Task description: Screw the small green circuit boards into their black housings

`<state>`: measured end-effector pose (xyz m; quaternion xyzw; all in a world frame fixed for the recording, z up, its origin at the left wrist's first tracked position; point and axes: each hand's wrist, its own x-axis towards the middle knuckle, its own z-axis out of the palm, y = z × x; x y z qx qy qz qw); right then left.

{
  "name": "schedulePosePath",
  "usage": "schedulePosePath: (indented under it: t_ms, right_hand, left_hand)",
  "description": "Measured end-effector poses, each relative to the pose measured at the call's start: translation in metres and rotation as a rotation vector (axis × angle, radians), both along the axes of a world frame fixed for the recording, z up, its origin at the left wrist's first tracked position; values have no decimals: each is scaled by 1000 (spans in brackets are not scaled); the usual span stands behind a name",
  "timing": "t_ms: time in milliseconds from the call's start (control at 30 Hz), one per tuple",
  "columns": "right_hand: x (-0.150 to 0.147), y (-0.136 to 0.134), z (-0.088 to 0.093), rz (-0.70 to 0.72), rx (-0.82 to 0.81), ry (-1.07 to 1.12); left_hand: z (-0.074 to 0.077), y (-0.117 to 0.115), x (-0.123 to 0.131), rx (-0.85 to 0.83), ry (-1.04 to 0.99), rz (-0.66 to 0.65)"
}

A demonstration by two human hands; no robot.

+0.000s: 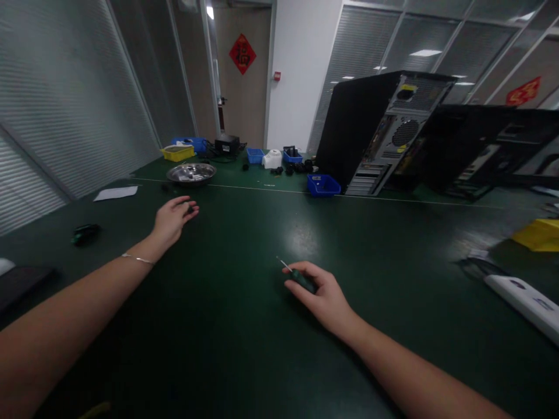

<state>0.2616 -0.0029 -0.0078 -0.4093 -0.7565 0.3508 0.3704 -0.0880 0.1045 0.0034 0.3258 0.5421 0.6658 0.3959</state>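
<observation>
My right hand [321, 291] is closed around a small screwdriver [302, 279] with a dark green handle. Its thin metal shaft points up and to the left, above the green table. Farther forward on the left, my left hand [172, 220] reaches out with bent fingers drawn together. Something small and dark shows at the fingertips, too small to name. Just beyond that hand stands a round, shiny metal dish [191, 173] with small bits in it that I cannot make out.
A black computer tower [358, 128] stands at the back right, beside a blue bin [323, 185]. White paper [116, 193] and a dark green object [85, 234] lie left. A white power strip [526, 299] and yellow bin [538, 235] are right. Small bins and parts line the back.
</observation>
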Motion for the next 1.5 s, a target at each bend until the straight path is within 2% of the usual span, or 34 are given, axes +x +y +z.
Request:
schedulePosePath:
  t_ms: [167, 233, 300, 433, 567, 800, 967, 1167, 1333, 1500]
  right_hand:
    - [6, -12, 3, 49, 68, -16]
    - [7, -15, 4, 59, 86, -24]
    - [7, -17, 5, 64, 93, -30]
    - [5, -15, 3, 73, 88, -35]
    - [4, -13, 0, 67, 75, -33]
    - [5, -13, -3, 71, 77, -21]
    - [3, -12, -3, 60, 103, 6]
    - [-10, -15, -2, 83, 167, 44]
    - [-18, -21, -1, 130, 197, 34]
    - [-18, -24, 1, 147, 207, 52]
  left_hand:
    - [-4, -37, 86, 3, -53, -392]
    - [-7, -57, 109, -8, -72, -511]
    - [-10, -75, 121, -16, -79, -585]
    - [-16, -94, 119, 0, -80, -603]
    - [-19, -93, 116, 3, -80, -608]
    - [-22, -97, 123, -32, -53, -721]
    - [-18, -106, 124, -51, -29, -798]
    - [-11, -126, 138, -74, -55, -884]
    - [-8, -137, 144, -76, -130, -887]
    - [-5, -139, 142, -91, -179, -931]
